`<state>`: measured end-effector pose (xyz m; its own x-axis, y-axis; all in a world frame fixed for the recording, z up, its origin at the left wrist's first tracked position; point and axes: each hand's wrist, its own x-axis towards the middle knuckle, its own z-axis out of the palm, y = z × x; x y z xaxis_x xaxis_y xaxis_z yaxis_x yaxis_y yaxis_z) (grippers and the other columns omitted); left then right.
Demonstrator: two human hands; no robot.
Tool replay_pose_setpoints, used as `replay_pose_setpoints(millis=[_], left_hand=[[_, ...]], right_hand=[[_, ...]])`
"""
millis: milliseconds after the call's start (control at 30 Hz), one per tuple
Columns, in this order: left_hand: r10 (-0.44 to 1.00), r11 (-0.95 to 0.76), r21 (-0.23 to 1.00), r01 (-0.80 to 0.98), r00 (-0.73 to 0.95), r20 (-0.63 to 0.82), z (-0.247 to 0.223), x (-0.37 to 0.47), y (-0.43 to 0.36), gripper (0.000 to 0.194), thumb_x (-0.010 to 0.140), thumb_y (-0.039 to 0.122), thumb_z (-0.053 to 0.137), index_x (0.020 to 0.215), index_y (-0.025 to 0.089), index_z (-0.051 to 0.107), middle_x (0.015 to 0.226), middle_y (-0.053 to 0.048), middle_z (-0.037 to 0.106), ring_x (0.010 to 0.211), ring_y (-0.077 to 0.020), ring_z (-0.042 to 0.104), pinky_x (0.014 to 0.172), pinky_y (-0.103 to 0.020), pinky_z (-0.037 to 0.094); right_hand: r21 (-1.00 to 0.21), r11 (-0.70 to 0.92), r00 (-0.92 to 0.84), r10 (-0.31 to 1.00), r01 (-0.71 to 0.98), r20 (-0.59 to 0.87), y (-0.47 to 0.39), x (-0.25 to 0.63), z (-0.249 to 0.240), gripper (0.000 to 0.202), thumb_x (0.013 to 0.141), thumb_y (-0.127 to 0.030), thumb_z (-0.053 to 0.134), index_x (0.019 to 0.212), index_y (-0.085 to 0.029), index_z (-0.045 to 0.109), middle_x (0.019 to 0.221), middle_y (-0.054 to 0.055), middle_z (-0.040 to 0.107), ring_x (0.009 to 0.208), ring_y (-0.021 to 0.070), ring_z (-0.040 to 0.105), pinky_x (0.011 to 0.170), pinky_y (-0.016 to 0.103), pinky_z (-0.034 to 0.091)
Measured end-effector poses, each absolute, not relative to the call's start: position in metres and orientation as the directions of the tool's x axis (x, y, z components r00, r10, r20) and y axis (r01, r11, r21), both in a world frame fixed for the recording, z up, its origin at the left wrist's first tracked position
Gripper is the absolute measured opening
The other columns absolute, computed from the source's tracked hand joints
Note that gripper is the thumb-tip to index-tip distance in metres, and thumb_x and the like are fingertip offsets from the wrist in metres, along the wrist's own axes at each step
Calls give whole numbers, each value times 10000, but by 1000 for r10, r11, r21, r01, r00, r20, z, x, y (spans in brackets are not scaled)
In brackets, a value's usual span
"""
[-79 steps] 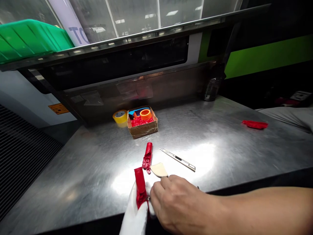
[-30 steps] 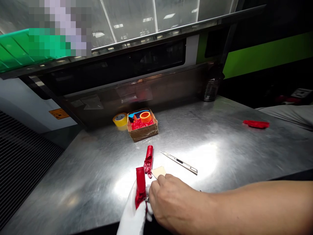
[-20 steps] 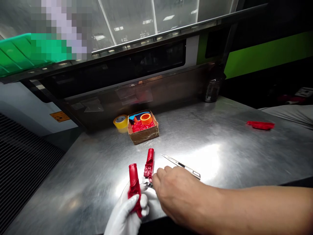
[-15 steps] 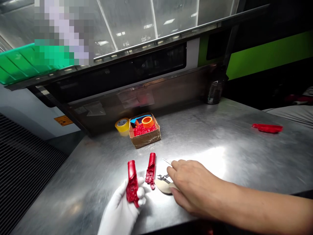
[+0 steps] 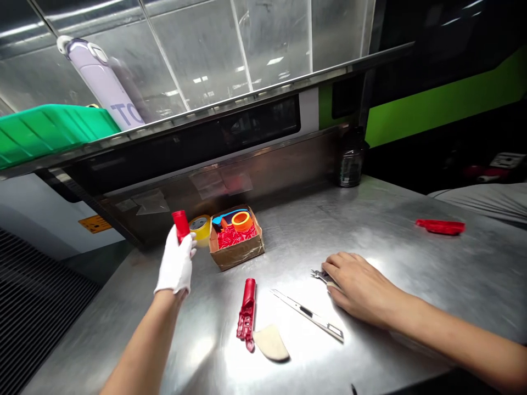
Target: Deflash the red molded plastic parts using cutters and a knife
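Note:
My left hand point(image 5: 177, 263), in a white glove, grips a red plastic part point(image 5: 181, 224) above the table, left of the yellow tape roll. My bare right hand point(image 5: 356, 282) is closed over grey pliers point(image 5: 320, 276), with their jaws sticking out to the left. Between my hands a second red part point(image 5: 247, 315) lies on the metal table. A beige rounded piece point(image 5: 272, 343) lies at its lower end. The slim silver cutter knife point(image 5: 308, 314) rests diagonally right of these.
A cardboard box point(image 5: 239, 253) with red pieces and an orange ring stands beside the yellow tape roll point(image 5: 200, 227). Another red part point(image 5: 440, 226) lies far right. A dark bottle point(image 5: 351, 162) stands behind. A green bin point(image 5: 53, 131) and a lilac bottle point(image 5: 101, 79) sit on the shelf.
My left hand has moved up and away to the left with its red part. My right hand has shifted right with the pliers, and the cutter knife now lies uncovered on the table.

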<state>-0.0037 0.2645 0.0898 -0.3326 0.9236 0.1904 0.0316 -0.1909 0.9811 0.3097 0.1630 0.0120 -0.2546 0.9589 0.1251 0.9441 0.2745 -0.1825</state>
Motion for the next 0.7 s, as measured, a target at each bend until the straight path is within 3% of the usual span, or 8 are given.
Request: replay_pose_setpoints(millis=[100, 167, 300, 433, 567, 700], left_hand=[[963, -5, 982, -189, -264, -46, 80, -11, 224, 364, 850, 184, 502, 1208, 119, 527, 1062, -147, 628, 888, -228, 639, 828, -415, 514], [962, 102, 949, -297, -215, -170, 73, -11, 193, 357, 877, 213, 468, 1198, 67, 526, 1134, -208, 604, 916, -253, 647, 813, -444, 531], [921, 244, 864, -441, -173, -349, 55, -7, 138, 337, 910, 242, 458, 1208, 125, 563, 1165, -169, 615, 875, -210, 652, 768, -375, 561], [880, 266, 831, -488, -228, -416, 38, -9, 97, 283, 867, 202, 544, 1133, 140, 616, 996, -127, 667, 822, -218, 653, 712, -352, 571], [853, 316, 756, -573, -176, -491, 27, -15, 71, 327, 836, 294, 609, 1104, 109, 631, 910, -125, 645, 743, -210, 629, 676, -357, 557], [856, 276, 739, -615, -193, -480, 20, -22, 56, 377, 818, 301, 636, 1177, 193, 592, 897, -75, 605, 748, -198, 606, 670, -363, 536]], right_hand=[[-215, 321, -296, 944, 922, 143, 161, 301, 14, 221, 813, -185, 505, 1003, -131, 605, 1036, 127, 553, 979, 269, 500, 846, 384, 364], [-245, 367, -346, 930, 897, 126, 159, 286, 17, 198, 851, -226, 492, 993, -144, 603, 996, 108, 561, 908, 245, 525, 774, 357, 390], [-256, 416, -415, 908, 872, 63, 158, 253, 16, 164, 865, -282, 512, 915, -154, 601, 909, 84, 581, 801, 224, 559, 677, 323, 383], [-252, 413, -424, 906, 875, 9, 160, 237, 7, 155, 865, -219, 493, 969, -142, 579, 933, 94, 599, 798, 220, 579, 658, 307, 361], [-259, 387, -405, 914, 885, -20, 161, 235, 5, 131, 870, -197, 463, 936, -145, 564, 872, 87, 607, 766, 211, 581, 648, 299, 340], [-277, 383, -397, 918, 881, 4, 152, 236, 11, 121, 887, -180, 424, 841, -166, 535, 817, 63, 583, 731, 195, 562, 644, 294, 319]])
